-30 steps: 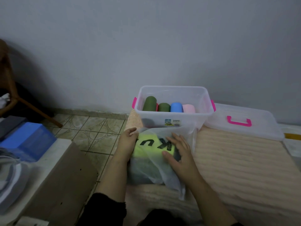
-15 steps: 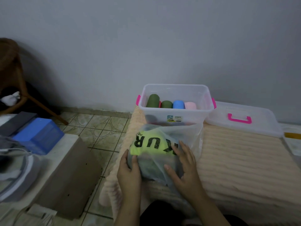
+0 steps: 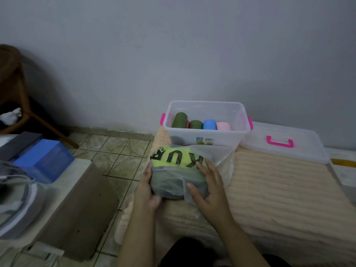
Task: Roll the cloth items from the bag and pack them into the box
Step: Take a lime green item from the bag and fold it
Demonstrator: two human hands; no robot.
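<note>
The box at 12 o'clock stands open-topped, four rolls along its near wall, room behind them; the bag lies before it.

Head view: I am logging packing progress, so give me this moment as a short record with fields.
box: clear plastic box, open, on the beige blanket
packed rolls: two dark green, one blue, one pink, side by side
lid: off, lying right of the box
bag: translucent bag in front of the box, yellow-green lettered cloth inside
left hand: against the bag's left side
right hand: resting on top, fingers spread
</note>
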